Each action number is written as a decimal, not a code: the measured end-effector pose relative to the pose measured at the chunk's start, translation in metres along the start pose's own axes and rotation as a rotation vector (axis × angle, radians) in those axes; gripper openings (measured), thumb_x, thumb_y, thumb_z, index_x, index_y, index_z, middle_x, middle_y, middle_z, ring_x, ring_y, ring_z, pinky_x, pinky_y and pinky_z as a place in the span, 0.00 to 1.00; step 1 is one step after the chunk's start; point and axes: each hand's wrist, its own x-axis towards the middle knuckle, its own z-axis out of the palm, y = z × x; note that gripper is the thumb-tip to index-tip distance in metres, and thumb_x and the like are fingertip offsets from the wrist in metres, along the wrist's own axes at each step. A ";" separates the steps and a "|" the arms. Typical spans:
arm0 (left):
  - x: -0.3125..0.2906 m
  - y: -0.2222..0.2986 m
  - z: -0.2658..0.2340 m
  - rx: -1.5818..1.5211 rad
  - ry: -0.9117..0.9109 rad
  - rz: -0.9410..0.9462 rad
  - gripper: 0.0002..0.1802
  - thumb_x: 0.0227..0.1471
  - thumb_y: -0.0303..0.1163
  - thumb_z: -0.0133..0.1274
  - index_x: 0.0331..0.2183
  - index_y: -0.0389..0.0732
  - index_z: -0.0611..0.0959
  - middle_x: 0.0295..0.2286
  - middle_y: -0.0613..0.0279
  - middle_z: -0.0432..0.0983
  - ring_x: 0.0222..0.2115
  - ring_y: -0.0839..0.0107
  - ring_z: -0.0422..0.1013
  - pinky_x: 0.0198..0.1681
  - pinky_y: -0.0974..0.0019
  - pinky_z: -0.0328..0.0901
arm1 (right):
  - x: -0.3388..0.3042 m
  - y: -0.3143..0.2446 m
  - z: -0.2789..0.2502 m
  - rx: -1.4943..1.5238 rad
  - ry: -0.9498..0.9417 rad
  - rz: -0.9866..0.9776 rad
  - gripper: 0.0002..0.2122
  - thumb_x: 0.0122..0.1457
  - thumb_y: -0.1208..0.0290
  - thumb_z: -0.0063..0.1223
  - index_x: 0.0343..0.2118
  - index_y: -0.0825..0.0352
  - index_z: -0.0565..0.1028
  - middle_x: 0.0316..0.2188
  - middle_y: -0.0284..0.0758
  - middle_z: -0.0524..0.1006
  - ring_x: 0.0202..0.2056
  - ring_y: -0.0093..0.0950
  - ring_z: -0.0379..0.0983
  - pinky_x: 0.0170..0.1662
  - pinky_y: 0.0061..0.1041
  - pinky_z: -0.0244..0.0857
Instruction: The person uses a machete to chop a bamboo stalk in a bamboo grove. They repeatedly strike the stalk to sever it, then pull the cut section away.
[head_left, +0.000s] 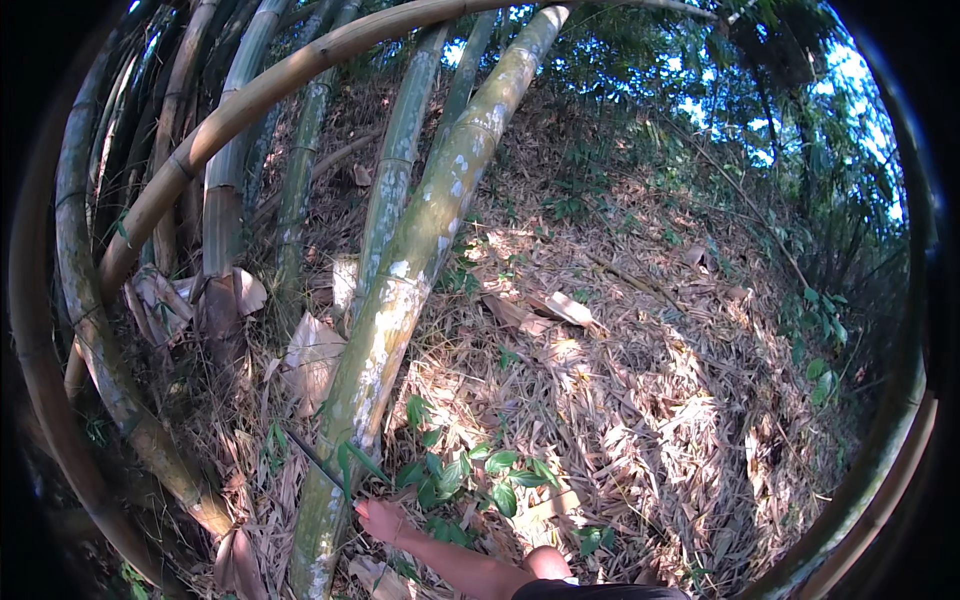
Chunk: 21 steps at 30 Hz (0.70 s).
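Observation:
My right hand [383,521] is closed beside the base of a thick, leaning bamboo stem [372,352]. A long, thin dark blade [316,462] runs up and left from the hand, crossing the lower part of this stem. The handle is hidden in my fingers, and I cannot tell whether the tool is a saw or a machete. Pale patches mottle the yellow-green stem, which slants up to the right. My bare forearm [470,570] comes in from the lower edge, out of a dark sleeve. My left hand does not show.
Several other bamboo stems [222,200] crowd the left, and a bent brown stem [262,92] arches across the top. Green leafy shoots [500,475] grow beside my hand. Dry leaf litter [640,440] covers the slope to the right. A curved stem [870,500] lines the right rim.

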 end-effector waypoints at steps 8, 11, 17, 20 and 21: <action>-0.012 -0.003 0.012 -0.004 -0.032 -0.015 0.17 0.53 0.43 0.43 0.39 0.45 0.80 0.37 0.53 0.79 0.39 0.56 0.76 0.44 0.55 0.70 | 0.003 0.010 0.006 0.055 0.050 0.024 0.13 0.52 0.64 0.53 0.34 0.70 0.74 0.30 0.50 0.78 0.35 0.48 0.76 0.40 0.45 0.70; -0.020 -0.004 0.024 -0.024 -0.034 -0.023 0.17 0.54 0.42 0.43 0.39 0.45 0.80 0.36 0.53 0.79 0.39 0.56 0.76 0.43 0.55 0.70 | 0.003 0.017 0.013 0.034 0.087 0.014 0.14 0.52 0.63 0.53 0.34 0.69 0.74 0.31 0.50 0.78 0.35 0.49 0.76 0.40 0.44 0.70; -0.061 -0.027 0.073 -0.064 -0.045 -0.104 0.16 0.54 0.41 0.42 0.39 0.46 0.80 0.36 0.54 0.79 0.39 0.56 0.76 0.43 0.55 0.70 | -0.006 -0.003 0.004 0.088 0.058 -0.006 0.13 0.52 0.65 0.53 0.36 0.69 0.75 0.33 0.50 0.77 0.38 0.48 0.75 0.43 0.42 0.69; -0.085 -0.045 0.122 -0.088 -0.084 -0.122 0.16 0.55 0.41 0.41 0.39 0.46 0.80 0.36 0.54 0.79 0.39 0.57 0.76 0.43 0.56 0.70 | -0.002 -0.001 -0.001 0.101 0.062 0.028 0.12 0.51 0.66 0.54 0.36 0.68 0.75 0.34 0.50 0.77 0.38 0.49 0.75 0.44 0.42 0.69; -0.094 -0.052 0.143 -0.094 -0.108 -0.125 0.16 0.55 0.41 0.41 0.39 0.46 0.80 0.36 0.54 0.79 0.39 0.57 0.76 0.43 0.56 0.70 | 0.001 0.004 0.001 0.080 0.066 0.081 0.13 0.50 0.66 0.55 0.37 0.68 0.75 0.34 0.50 0.77 0.38 0.49 0.75 0.44 0.43 0.69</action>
